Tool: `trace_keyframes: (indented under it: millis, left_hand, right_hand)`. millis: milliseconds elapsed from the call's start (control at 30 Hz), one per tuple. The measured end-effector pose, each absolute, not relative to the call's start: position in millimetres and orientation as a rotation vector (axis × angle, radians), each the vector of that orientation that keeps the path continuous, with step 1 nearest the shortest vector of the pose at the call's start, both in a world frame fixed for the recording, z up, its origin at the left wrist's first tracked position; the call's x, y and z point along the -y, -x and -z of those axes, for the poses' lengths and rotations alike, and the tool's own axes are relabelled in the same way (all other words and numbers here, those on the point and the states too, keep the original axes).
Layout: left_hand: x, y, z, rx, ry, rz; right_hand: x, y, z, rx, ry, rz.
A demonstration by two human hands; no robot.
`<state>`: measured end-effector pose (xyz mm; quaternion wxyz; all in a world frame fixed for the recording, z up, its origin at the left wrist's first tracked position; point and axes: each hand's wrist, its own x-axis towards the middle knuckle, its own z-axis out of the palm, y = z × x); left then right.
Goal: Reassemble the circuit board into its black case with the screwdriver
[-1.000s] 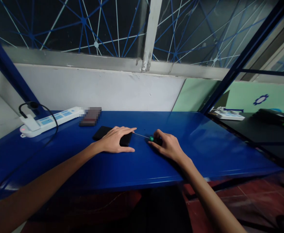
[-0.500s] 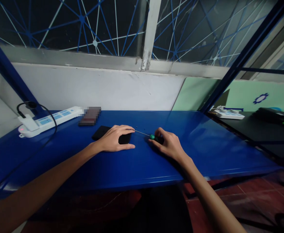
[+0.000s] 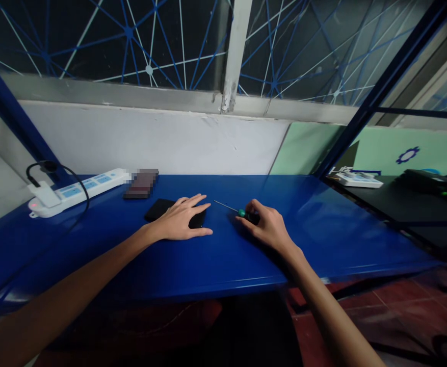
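Note:
My left hand point(image 3: 181, 219) lies over a flat black rectangular object point(image 3: 158, 209), its fingers spread and its thumb stretched out to the right. The hand covers much of that object, and its kind cannot be made out. To the right, my right hand point(image 3: 267, 224) is closed around the handle of a screwdriver point(image 3: 241, 213) with a green collar and a dark grip. The thin metal shaft points left and slightly away from me. Its tip is just right of my left fingertips, apart from them.
A white power strip point(image 3: 89, 188) with a plugged-in adapter point(image 3: 47, 194) and black cable stands at the left rear of the blue table point(image 3: 223, 265). Beside it lies a dark, blurred-out flat item point(image 3: 142, 183). A black table point(image 3: 406, 204) with electronics adjoins on the right.
The screwdriver's tip has moved slightly right and away from my left fingertips. My left fingers have spread wider over the black object.

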<state>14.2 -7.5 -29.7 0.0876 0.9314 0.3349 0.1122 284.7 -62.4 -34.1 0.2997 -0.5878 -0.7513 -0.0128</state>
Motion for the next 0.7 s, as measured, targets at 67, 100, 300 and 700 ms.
trace_keyframes:
  millis: [67, 100, 300, 700]
  left_hand:
    - [6.9, -11.8, 27.5, -1.014, -2.752, -0.340]
    - [6.4, -10.0, 25.3, -1.013, -2.743, -0.337]
    - [-3.0, 5.1, 13.4, -0.975, -2.733, -0.298]
    - [-14.1, 8.3, 24.0, -0.926, -2.753, -0.448]
  right_hand:
    - [62.0, -285.5, 34.4, 1.977, 1.578, 0.051]
    - [61.9, -285.8, 34.6, 1.965, 1.586, 0.060]
    - [62.7, -285.4, 34.4, 1.908, 1.615, 0.128]
    - [68.5, -280.2, 31.6, 2.135, 1.540, 0.096]
